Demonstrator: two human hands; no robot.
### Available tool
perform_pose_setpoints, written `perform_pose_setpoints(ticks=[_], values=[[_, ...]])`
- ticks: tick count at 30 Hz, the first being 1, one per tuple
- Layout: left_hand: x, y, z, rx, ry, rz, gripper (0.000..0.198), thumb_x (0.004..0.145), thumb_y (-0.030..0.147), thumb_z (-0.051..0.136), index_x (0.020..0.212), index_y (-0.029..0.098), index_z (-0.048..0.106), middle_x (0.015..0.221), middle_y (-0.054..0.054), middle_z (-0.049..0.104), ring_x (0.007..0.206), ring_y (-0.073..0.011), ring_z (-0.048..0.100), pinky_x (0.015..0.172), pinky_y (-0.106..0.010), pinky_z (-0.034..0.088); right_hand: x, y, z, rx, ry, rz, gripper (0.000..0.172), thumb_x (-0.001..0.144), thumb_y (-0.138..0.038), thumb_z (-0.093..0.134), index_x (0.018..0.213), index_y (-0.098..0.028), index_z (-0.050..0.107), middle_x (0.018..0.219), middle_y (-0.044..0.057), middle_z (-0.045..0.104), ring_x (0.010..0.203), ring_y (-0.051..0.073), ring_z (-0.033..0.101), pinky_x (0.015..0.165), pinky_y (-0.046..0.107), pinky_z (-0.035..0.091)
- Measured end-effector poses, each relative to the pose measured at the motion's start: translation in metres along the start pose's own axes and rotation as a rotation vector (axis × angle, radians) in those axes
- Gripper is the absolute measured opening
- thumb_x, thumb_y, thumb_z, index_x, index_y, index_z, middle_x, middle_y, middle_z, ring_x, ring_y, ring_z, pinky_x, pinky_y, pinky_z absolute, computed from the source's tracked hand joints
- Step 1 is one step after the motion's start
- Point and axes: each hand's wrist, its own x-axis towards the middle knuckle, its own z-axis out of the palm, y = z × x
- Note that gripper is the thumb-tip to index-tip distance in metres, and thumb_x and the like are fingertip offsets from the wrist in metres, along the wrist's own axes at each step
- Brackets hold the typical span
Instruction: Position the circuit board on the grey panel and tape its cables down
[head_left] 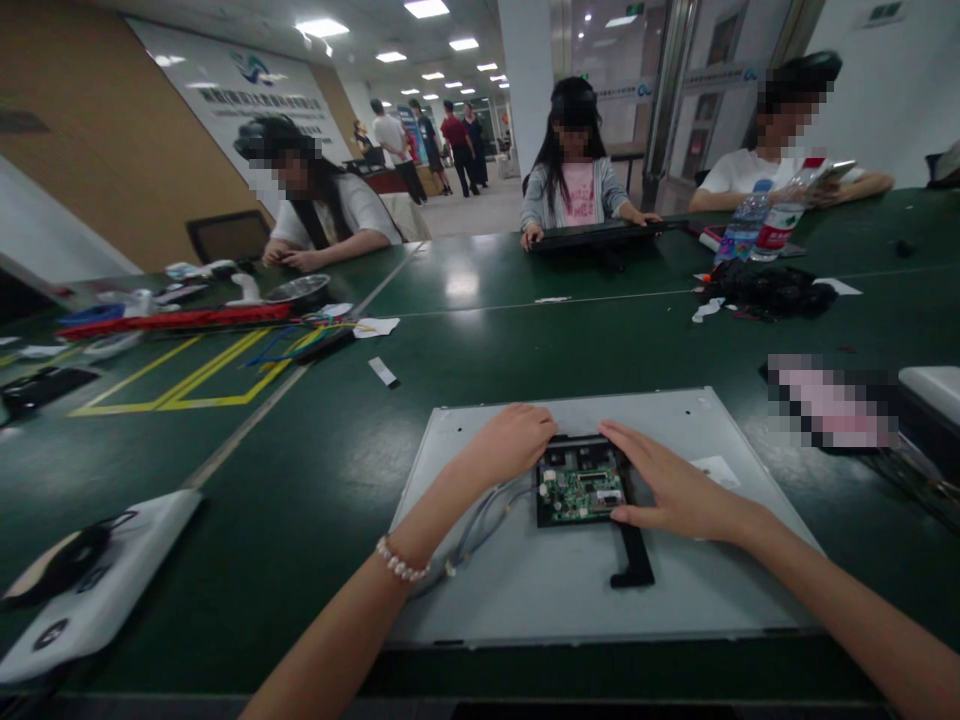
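Observation:
A light grey metal panel (517, 600) lies flat on the table before me. On it sits a black bracket (636, 565) with a green circuit board (589, 495) inside. My left hand (517, 440) has its fingers curled on the bracket's upper left corner, fingertips partly hidden. Along the right edge, my right hand (660, 485) grips the bracket, thumb near the lower corner and fingers at the upper one. Grey cables (480, 530) run from the board's left side, passing under my left wrist. A white label (716, 470) on the panel is partly covered by my right hand.
On the green table (315, 500), a white device (112, 580) lies at left and a blurred pink item (829, 405) at right. Further back are bottles (780, 215), a black bundle (772, 288) and a red strip (180, 320). Several people sit opposite; one (577, 180) handles a black panel (600, 236).

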Motion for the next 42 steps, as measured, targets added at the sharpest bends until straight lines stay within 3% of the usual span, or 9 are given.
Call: perform_pose_setpoints(ticks=[9,14,17,20,24,28,34,42], values=[[-0.005,0.001,-0.003,-0.041,0.033,0.014,0.024,0.094,0.02,0.049,0.089,0.015,0.071,0.085,-0.008,0.071,0.088,-0.0199,0.066,0.086,-0.034,0.045,-0.001,0.001,0.001,0.001,-0.017,0.002,0.093,0.086,-0.043,0.065,0.158,-0.03,0.007,0.162,0.01,0.024,0.146,0.033,0.029,0.117,0.055,0.03],[-0.007,-0.002,-0.002,-0.064,0.06,-0.087,0.031,0.098,0.026,0.044,0.088,0.016,0.071,0.087,-0.008,0.072,0.088,-0.0197,0.067,0.088,-0.036,0.045,-0.002,-0.002,0.0,0.005,-0.018,0.016,0.093,0.087,-0.04,0.064,0.158,-0.031,0.005,0.163,0.01,0.021,0.147,0.032,0.028,0.117,0.055,0.03],[-0.013,-0.022,-0.004,-0.089,0.089,-0.184,0.03,0.097,0.025,0.042,0.096,0.016,0.071,0.097,-0.007,0.073,0.094,-0.0203,0.067,0.091,-0.035,0.046,-0.004,-0.003,0.0,0.014,-0.017,0.03,0.092,0.087,-0.038,0.064,0.158,-0.032,0.004,0.164,0.01,0.018,0.147,0.032,0.026,0.117,0.055,0.029],[-0.027,-0.061,-0.003,-0.083,0.15,-0.346,0.031,0.096,0.027,0.043,0.104,0.017,0.07,0.108,-0.007,0.072,0.102,-0.0215,0.066,0.093,-0.034,0.047,-0.005,-0.003,-0.001,0.027,-0.013,0.03,0.092,0.088,-0.038,0.063,0.158,-0.031,0.003,0.165,0.01,0.016,0.148,0.033,0.024,0.117,0.057,0.028],[-0.061,-0.124,0.009,0.005,0.249,-0.678,0.034,0.091,0.024,0.044,0.111,0.015,0.069,0.122,-0.01,0.067,0.113,-0.0242,0.061,0.099,-0.035,0.046,-0.005,-0.002,-0.002,0.038,-0.025,0.015,0.088,0.091,-0.037,0.058,0.158,-0.032,0.001,0.165,0.009,0.014,0.149,0.032,0.022,0.119,0.057,0.025],[-0.096,-0.167,0.026,0.066,0.215,-0.915,0.036,0.089,0.02,0.043,0.109,0.013,0.071,0.136,-0.011,0.059,0.12,-0.0265,0.057,0.103,-0.038,0.044,-0.004,-0.002,-0.001,0.027,-0.014,0.002,0.082,0.094,-0.036,0.054,0.157,-0.033,0.002,0.165,0.008,0.017,0.149,0.03,0.023,0.12,0.055,0.025],[-0.119,-0.182,0.04,0.052,0.086,-0.988,0.041,0.089,0.013,0.037,0.116,0.009,0.067,0.14,-0.014,0.056,0.129,-0.0276,0.051,0.105,-0.04,0.04,-0.004,-0.001,0.0,0.008,-0.003,-0.005,0.078,0.095,-0.038,0.052,0.157,-0.031,0.005,0.164,0.008,0.022,0.148,0.03,0.026,0.119,0.055,0.028],[-0.122,-0.176,0.041,0.086,0.19,-0.982,0.041,0.091,0.011,0.035,0.121,0.002,0.061,0.131,-0.021,0.059,0.12,-0.0265,0.056,0.103,-0.038,0.039,-0.003,-0.001,0.0,-0.005,0.003,-0.01,0.076,0.096,-0.038,0.05,0.157,-0.029,0.007,0.162,0.009,0.026,0.147,0.029,0.028,0.119,0.054,0.028]])
